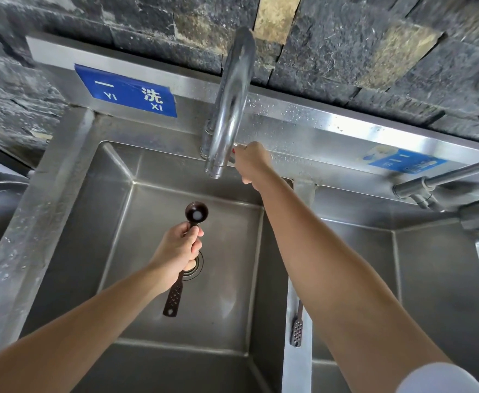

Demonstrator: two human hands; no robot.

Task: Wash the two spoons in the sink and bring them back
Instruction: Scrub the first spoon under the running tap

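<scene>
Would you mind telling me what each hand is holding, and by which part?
The left hand holds the dark spoon by its handle, just below the bowl. The right hand is closed on the tap lever beside the faucet.

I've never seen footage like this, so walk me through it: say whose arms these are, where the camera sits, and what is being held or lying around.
There is no machine here. The single picture comes from a camera worn on a person's head, looking down at their own bare arms over a steel sink.

The left hand holds a dark brown spoon above the basin, bowl pointing away, fingers closed round its handle.

The right hand reaches to the base of the tap; what it grips there is hidden, probably the handle. No water can be seen running.

A second spoon lies on the divider between the two basins, partly covered by the right arm. A blue sign is stuck on the back panel.
</scene>
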